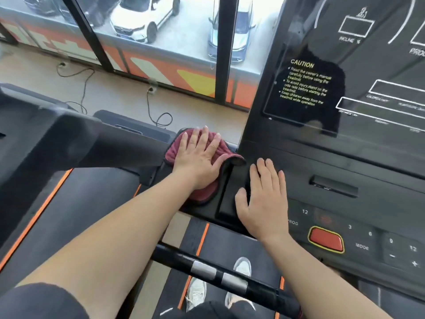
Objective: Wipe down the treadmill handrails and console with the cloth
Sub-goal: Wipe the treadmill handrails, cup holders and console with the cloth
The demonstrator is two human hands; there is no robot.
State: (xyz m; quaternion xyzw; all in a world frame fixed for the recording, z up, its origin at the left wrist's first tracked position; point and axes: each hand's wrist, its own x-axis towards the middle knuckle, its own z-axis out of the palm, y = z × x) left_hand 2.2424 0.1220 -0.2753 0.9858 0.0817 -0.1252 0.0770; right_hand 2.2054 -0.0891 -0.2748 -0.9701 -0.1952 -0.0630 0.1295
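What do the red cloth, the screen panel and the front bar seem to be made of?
Cloth: soft ribbed fabric, likely microfibre, matte. Screen panel: glossy plastic or glass; it mirrors a silhouette. Front bar: black coated, probably metal, with shiny metal patches.

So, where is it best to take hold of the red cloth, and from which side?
Probably its right edge, pinched from the right: there the cloth curls up off the black panel, while the rest lies flat under the open left hand.
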